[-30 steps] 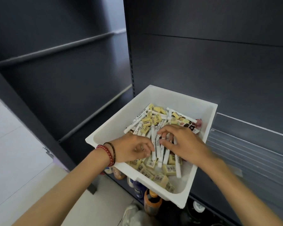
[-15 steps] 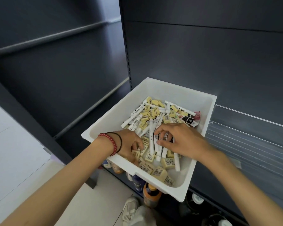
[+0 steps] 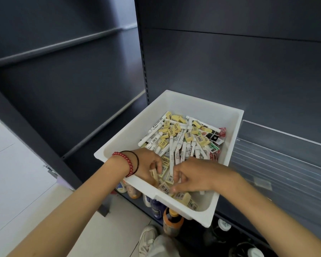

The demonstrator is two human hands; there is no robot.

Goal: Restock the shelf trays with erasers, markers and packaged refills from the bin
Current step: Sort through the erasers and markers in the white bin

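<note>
Bottom centre: shoe (image 3: pixel 147 238) on pale floor (image 3: pixel 17 173), bottles (image 3: pixel 172 220) on the low shelf just under the bin. Both forearms come in from the bottom corners and meet at the bin's near end, centre of frame. White bin (image 3: pixel 202 108) sits tilted, near rim low, far rim against the dark shelving (image 3: pixel 230 62). Left hand (image 3: pixel 148 167), with bead bracelet (image 3: pixel 125 164) and black band on the wrist, is inside the near-left corner, fingers curled round a few erasers (image 3: pixel 182 197). Right hand (image 3: pixel 195 175) is just beside it, palm down, fingers bent into the eraser pile; blurred, cannot tell if it actually pinches one. The fingertips of the two hands are nearly touching. Yellow barcoded erasers fill the near end and lie scattered over the top of the heap. White markers (image 3: pixel 171 145) are heaped in the middle and far part. Red and green refills (image 3: pixel 214 148) lie along the bin's right wall. Clear tray (image 3: pixel 278 160) is to the right of the bin, at frame right.
</note>
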